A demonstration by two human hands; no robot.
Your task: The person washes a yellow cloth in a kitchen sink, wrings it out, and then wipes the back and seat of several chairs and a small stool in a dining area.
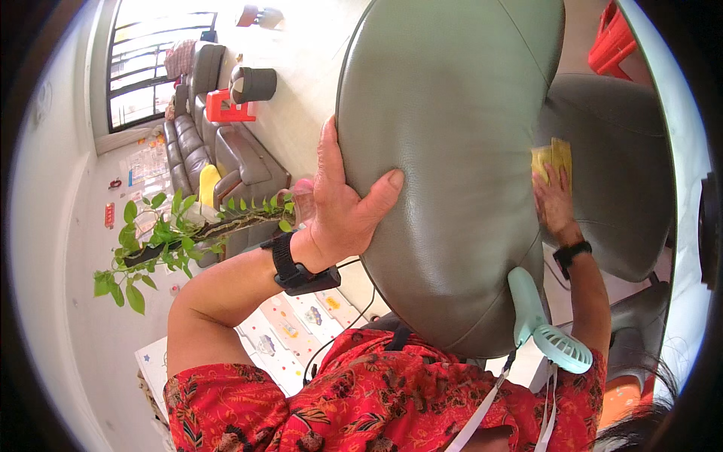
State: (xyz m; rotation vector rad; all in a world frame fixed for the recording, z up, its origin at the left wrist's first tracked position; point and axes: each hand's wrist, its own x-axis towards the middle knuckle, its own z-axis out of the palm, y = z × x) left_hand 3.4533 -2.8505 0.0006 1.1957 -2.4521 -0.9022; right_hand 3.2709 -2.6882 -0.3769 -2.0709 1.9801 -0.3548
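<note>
A grey leather chair backrest [440, 169] fills the middle of the view, close to my body. My left hand [350, 209] grips its left edge, the thumb lying on the leather and the other fingers along the rim. At the far side of the backrest, my right hand [551, 198] holds a folded yellow cloth [552, 152], fingers spread over it. Behind the cloth is a dark grey padded seat [610, 169]; whether the cloth touches seat or backrest I cannot tell. A mint-green handheld fan [542, 327] hangs on a strap against the backrest's lower right.
A white table edge [686, 186] runs along the right. Red plastic stools stand at the upper right [613, 42] and upper left [229, 107]. Leftward are a potted climbing plant [226, 226], a brown leather sofa [189, 141] and a dark bin [257, 85].
</note>
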